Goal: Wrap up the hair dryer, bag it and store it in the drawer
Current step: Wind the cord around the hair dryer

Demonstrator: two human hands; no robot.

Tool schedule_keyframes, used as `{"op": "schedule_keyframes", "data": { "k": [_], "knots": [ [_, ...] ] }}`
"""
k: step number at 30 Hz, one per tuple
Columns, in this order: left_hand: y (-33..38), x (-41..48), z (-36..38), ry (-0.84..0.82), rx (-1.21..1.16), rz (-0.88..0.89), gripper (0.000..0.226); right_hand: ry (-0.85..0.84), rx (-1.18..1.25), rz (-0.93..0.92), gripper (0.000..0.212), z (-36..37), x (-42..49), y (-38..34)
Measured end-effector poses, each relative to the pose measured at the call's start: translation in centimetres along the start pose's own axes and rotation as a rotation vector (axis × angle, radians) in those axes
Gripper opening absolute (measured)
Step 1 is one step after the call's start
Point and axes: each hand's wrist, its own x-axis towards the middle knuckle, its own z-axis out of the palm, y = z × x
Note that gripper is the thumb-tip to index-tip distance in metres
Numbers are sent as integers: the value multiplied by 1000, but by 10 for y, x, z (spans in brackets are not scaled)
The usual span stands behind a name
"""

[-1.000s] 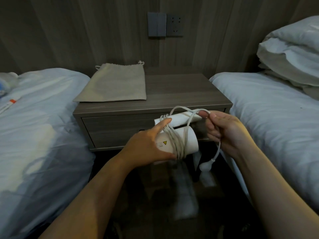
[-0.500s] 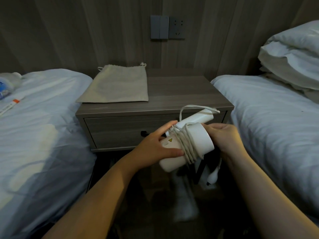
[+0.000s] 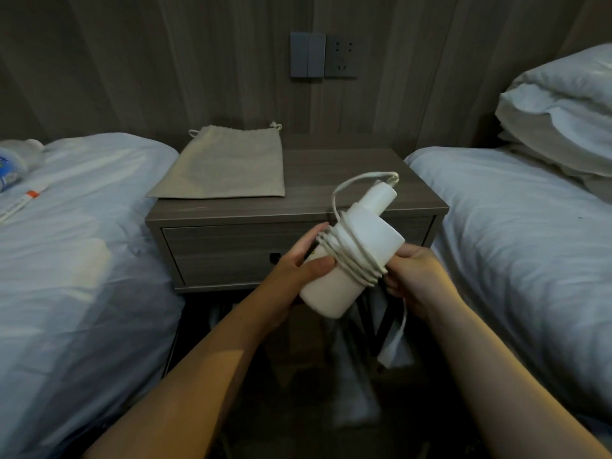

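Here the left hand [image 3: 294,279] grips the white hair dryer [image 3: 344,286], held on the near side of the closed drawer [image 3: 231,253], while the right hand [image 3: 414,276] pinches the cord [image 3: 351,260] beside its coils. With the plug [image 3: 390,352] dangling loose, any slack could let the coils slide off the smooth barrel.

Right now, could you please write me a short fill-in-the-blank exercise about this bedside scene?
The cloth ____ lies flat on the nightstand. The drawer below it is ____. The left hand grips the hair dryer, which has its ____ wound around it. Below the right hand dangles the ____.
Missing words: bag; closed; cord; plug.
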Motion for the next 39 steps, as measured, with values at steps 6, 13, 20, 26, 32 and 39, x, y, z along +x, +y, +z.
{"op": "schedule_keyframes", "data": {
  "k": [6, 13, 20, 26, 32, 39],
  "knots": [
    [5, -1, -1, 113, -5, 51, 77, -107, -75, 25, 31, 5, 0, -8],
    [5, 0, 0, 189, 221, 89, 86, -383, 170, 227, 61, 8, -4, 1],
    [8, -6, 1, 110, 513, 39, 99, -358, 232, 302, 57, 10, -9, 7],
    [7, -6, 1, 150, 564, 65, 98, -250, -37, 287, 35, 10, -11, -4],
    [8, -6, 0, 307, 603, 141, 100, -185, -417, 35, 50, 8, -8, -9],
    [13, -10, -5, 448, 815, 201, 104, -300, -303, 75, 26, -4, -10, -15]
  ]
}}
